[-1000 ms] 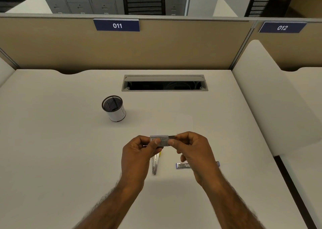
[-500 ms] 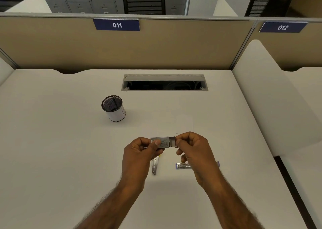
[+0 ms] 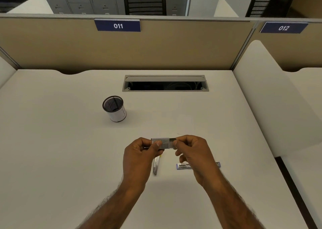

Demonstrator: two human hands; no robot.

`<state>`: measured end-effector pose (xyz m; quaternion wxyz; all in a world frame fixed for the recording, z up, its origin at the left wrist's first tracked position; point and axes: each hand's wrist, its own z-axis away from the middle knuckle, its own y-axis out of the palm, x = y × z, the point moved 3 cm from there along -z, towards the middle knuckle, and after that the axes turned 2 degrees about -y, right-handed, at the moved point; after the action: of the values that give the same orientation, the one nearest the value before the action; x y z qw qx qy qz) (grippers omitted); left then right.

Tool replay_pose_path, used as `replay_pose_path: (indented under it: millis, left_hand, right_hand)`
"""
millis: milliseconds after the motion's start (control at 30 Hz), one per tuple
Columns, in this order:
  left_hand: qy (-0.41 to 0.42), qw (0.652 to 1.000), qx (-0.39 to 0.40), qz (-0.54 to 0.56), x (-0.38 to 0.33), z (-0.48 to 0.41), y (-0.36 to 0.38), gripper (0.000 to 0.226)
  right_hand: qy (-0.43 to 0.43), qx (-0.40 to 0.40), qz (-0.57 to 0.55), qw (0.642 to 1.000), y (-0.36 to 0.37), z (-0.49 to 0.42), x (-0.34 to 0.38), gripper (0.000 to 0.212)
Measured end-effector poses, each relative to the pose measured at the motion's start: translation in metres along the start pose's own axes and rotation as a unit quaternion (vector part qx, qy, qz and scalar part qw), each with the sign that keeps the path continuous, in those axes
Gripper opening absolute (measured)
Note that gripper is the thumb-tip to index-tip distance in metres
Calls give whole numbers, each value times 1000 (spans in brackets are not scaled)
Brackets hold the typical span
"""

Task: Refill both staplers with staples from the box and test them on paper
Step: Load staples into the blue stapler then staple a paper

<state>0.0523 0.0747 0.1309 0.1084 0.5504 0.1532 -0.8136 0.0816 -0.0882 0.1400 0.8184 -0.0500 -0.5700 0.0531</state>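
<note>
The left hand [image 3: 139,152] has its fingers [image 3: 157,143] clamped on the small grey cardboard staple box [image 3: 161,143]. The right hand [image 3: 191,150] pinches the box's inner tray end [image 3: 172,142], which juts slightly from the sleeve. The box's long axis runs left to right, held above the white counter [image 3: 69,159], so the tray looks set to slide rightward, where there is open room. Below the hands lie a silver stapler with a yellow trim [image 3: 156,166], pointing away from the person, and a blue-edged stapler [image 3: 183,166] lying crosswise, partly hidden by the right wrist. A black mesh pen cup [image 3: 114,108] stands well apart, far left.
</note>
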Motion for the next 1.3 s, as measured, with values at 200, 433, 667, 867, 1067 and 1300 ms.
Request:
replay_pose_path:
  millis: [200, 433, 667, 867, 1067, 1300]
  left_hand:
    - [-89, 980, 49, 169, 9, -4, 2, 12]
    - [-113, 966, 60, 225, 8, -4, 6, 11]
    - [-124, 963, 50, 236, 9, -6, 8, 12]
    - [-128, 959, 58, 247, 8, -5, 10, 13]
    - [-139, 954, 62, 260, 6, -4, 12, 11]
    - [-157, 945, 66, 279, 7, -2, 14, 11]
  right_hand:
    - [-29, -20, 77, 996, -1, 3, 11, 12]
    - [-78, -71, 185, 977, -2, 0, 19, 6]
    - [-71, -67, 223, 970, -3, 1, 23, 8]
    - [-83, -73, 236, 965, -3, 1, 31, 12]
    - [-113, -65, 246, 961, -7, 1, 40, 16]
    - [-108, -68, 214, 968, -8, 0, 36, 10]
